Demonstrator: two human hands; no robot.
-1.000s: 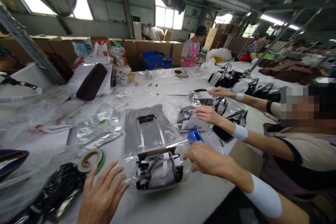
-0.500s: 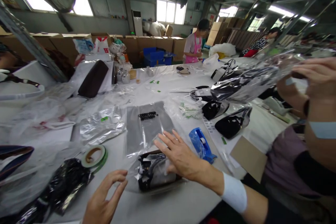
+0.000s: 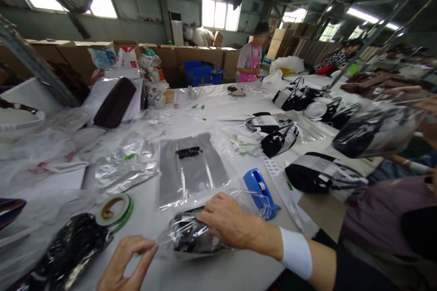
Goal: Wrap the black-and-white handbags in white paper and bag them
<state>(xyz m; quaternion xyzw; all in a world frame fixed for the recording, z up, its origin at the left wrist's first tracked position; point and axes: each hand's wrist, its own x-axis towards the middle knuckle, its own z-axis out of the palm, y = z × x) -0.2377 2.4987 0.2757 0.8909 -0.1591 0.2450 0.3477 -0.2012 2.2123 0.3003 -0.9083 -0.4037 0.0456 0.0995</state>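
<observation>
A black and grey handbag (image 3: 184,236) lies on the white table in front of me, inside a clear plastic bag (image 3: 164,240). My left hand (image 3: 128,261) pinches the left edge of that plastic between thumb and fingertips. Over the handbag's right part lies my right hand (image 3: 232,220), fingers curled in and closed on the plastic film. Part of the handbag is hidden under this hand and behind glare on the film. Just behind are flat clear plastic bags (image 3: 191,177) with a row of small black pieces (image 3: 189,152) on top.
A blue tape dispenser (image 3: 257,188) stands right of my right hand. Green tape rolls (image 3: 114,211) and crumpled black plastic (image 3: 71,245) lie left. Several handbags (image 3: 310,173) sit at right, where a co-worker holds a bagged handbag (image 3: 375,129). Another person (image 3: 251,57) stands across the table.
My right hand has gone from spread fingers to curled ones on the plastic. My left hand has closed on the film's edge. At right, the co-worker's bagged handbag has moved right and nearer.
</observation>
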